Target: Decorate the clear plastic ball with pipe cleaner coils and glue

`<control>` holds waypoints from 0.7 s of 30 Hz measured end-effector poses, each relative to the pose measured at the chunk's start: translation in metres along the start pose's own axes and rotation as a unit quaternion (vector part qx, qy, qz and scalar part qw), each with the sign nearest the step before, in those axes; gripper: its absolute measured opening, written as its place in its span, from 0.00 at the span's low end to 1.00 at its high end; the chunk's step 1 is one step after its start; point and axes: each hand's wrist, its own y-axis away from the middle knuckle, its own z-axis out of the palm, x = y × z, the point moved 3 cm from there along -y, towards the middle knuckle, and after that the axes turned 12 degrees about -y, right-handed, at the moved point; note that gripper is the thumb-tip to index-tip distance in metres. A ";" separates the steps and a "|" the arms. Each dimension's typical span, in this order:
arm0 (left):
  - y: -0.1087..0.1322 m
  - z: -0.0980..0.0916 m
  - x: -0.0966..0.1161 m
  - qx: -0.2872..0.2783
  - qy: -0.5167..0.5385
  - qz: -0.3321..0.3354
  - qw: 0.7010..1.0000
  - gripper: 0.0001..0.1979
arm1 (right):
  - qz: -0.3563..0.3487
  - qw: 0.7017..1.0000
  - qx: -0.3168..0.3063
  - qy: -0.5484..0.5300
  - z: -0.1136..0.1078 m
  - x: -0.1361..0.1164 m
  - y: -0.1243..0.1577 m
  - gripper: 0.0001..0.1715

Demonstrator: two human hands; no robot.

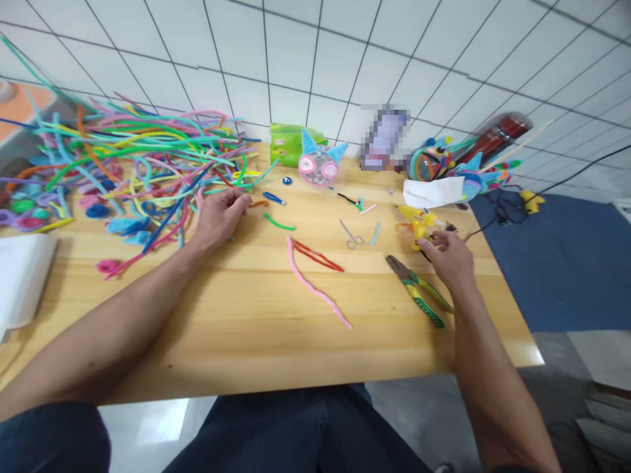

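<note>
At the right edge of the pipe cleaner pile (162, 157), my left hand (223, 209) has its fingers pressed together; what they hold, if anything, is too small to make out. My right hand (446, 255) is closed on the yellow glue gun (419, 223) at the right of the table. Just below it lie pliers (419, 292) with green and yellow handles. Between the hands are a pink pipe cleaner (315, 290), a folded red one (318, 256), a short green one (279, 223) and small scissors (351, 235).
Along the tiled wall stand a green packet (290, 144), a round figure with blue ears (319, 167), a pixelated phone (385, 139) and a dark red bottle (497, 136). A black cable (566, 172) runs off to the right. A white box (24, 279) sits far left.
</note>
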 end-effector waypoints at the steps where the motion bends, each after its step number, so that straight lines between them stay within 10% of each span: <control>1: -0.001 0.000 -0.001 0.002 0.000 0.007 1.000 0.14 | -0.015 1.000 -0.006 0.014 0.006 -0.003 -0.004 0.23; 21: 0.004 -0.005 0.010 -0.009 -0.035 0.009 0.999 0.13 | -0.050 0.995 0.074 -0.038 -0.009 -0.037 0.002 0.17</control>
